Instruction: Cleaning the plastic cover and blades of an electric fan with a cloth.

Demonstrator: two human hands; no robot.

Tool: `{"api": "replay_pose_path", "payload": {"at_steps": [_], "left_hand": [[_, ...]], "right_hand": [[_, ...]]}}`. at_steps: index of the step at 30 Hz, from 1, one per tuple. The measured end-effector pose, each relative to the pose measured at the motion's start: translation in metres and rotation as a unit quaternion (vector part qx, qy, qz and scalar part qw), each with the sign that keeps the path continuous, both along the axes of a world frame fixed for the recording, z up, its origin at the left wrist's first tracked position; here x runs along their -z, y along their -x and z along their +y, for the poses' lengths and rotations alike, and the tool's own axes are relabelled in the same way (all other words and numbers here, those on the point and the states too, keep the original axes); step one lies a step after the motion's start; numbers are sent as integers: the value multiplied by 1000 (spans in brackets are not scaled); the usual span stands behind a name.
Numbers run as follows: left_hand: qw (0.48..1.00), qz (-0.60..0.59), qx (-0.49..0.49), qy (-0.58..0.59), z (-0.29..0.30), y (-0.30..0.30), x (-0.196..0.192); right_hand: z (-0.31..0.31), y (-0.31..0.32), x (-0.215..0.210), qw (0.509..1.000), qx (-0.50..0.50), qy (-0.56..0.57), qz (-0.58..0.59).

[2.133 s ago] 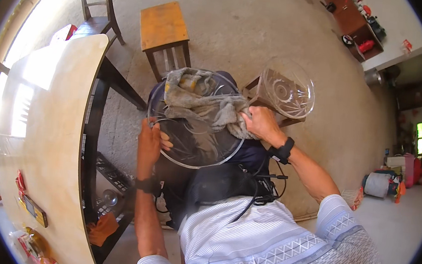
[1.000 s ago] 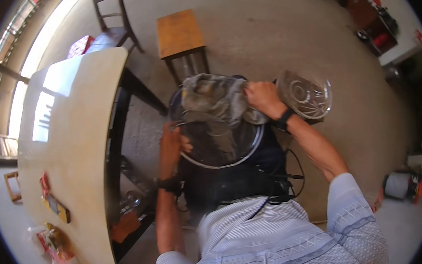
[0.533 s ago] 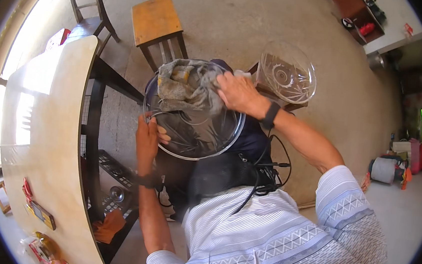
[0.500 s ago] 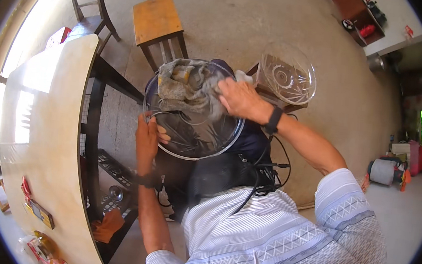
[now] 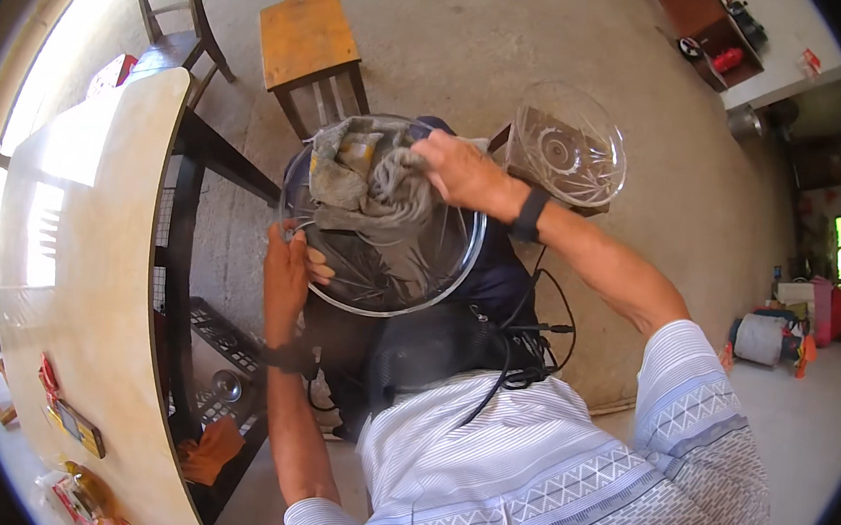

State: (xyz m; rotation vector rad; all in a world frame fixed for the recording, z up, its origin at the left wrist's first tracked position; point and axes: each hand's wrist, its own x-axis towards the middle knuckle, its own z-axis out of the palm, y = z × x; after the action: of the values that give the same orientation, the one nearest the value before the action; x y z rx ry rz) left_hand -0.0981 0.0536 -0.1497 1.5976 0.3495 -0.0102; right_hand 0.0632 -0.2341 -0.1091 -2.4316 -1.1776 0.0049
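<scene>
A round, clear fan-cover-like dish (image 5: 389,280) with a ribbed pattern rests over my lap. My left hand (image 5: 288,263) grips its left rim, thumb and fingers on either side of the edge. A grey cloth (image 5: 353,182) with a yellowish patch lies bunched over the far part of the dish. Closed on the cloth's right end is my right hand (image 5: 463,171), pressing near the far right rim. A second clear round dish (image 5: 570,151) with a similar ribbed pattern leans on a small brown stool to the right.
A pale table (image 5: 90,264) runs along my left, with an orange-brown cloth (image 5: 214,449) on its lower shelf. A wooden stool (image 5: 310,38) and a dark chair (image 5: 175,36) stand ahead. Black cables (image 5: 555,329) hang by my waist.
My right hand has shifted slightly left with the cloth, whose right part is now bunched in folds. The left hand keeps its place on the rim.
</scene>
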Motion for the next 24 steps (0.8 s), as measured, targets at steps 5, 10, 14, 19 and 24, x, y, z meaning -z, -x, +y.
{"api": "replay_pose_path", "payload": {"at_steps": [5, 10, 14, 19, 24], "left_hand": [[1000, -5, -2, -5, -2, 2, 0], [1000, -3, -6, -7, 0, 4, 1], [1000, 9, -7, -16, -4, -3, -9], [1000, 7, -5, -22, -4, -1, -9], [1000, 20, -15, -18, -3, 1, -3]], "right_hand": [[11, -9, -6, 999, 36, -21, 4], [-20, 34, -10, 996, -12, 77, 48], [-22, 85, -22, 986, -78, 58, 132], [-3, 98, -32, 968, -136, 77, 195], [-25, 32, -7, 992, -117, 11, 34]]}}
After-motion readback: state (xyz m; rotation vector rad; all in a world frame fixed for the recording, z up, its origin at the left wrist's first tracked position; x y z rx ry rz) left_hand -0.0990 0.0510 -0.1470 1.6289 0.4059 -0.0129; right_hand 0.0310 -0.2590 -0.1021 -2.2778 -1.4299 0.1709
